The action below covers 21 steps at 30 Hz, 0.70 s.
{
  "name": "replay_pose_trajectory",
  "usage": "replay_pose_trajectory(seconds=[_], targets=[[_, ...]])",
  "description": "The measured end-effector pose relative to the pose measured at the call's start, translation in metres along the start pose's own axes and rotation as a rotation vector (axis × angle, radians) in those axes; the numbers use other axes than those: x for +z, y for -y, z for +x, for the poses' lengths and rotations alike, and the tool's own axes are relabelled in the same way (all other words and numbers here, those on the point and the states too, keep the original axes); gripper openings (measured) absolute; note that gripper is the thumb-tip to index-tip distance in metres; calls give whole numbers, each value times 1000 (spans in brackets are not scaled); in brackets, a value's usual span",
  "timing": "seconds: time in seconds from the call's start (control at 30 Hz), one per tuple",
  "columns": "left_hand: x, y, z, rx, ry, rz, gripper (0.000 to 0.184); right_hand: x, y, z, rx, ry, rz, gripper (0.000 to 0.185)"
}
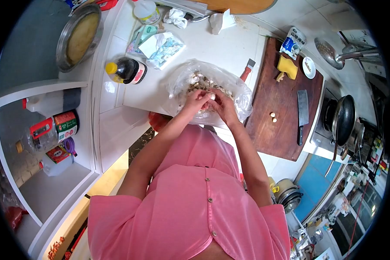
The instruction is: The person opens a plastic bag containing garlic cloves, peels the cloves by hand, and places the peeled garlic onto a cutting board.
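Note:
Over an open clear plastic bag [242, 102], my left hand [196, 101] and my right hand [223, 107] meet with their fingertips closed round one small white garlic clove [212, 96]. Garlic and loose papery skins [198, 81] fill the bag beneath my fingers. On the wooden cutting board [268, 82] to the right lie a few pale peeled garlic cloves [273, 117]. A cleaver [303, 113] rests on the board's right side, its dark handle toward me. My fingers partly cover the clove.
A small scraper with a red handle [247, 70] lies between bag and board. Yellow ginger-like food [287, 67], a small white dish [309, 67] and a blue-white packet [293, 42] sit at the board's far end. Left stand a dark sauce bottle [130, 70] and a tissue pack [162, 47].

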<state>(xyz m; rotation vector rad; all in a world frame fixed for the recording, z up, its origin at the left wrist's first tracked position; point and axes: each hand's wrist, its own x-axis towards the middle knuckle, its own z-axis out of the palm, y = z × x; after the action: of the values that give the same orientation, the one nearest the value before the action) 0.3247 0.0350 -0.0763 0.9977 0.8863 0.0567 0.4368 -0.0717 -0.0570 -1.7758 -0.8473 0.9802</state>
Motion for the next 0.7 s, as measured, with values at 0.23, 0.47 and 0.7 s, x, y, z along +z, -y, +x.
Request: replay_pose_trajectory(seconds=[0.23, 0.47, 0.7], targets=[[2, 28, 13, 334, -121, 569, 25, 7, -7, -5, 11, -26, -105, 34], [-5, 27, 25, 264, -8, 289, 20, 3, -24, -2, 324, -11, 556, 36], [1, 11, 24, 146, 69, 253, 17, 4, -17, 1, 232, -43, 295, 29]])
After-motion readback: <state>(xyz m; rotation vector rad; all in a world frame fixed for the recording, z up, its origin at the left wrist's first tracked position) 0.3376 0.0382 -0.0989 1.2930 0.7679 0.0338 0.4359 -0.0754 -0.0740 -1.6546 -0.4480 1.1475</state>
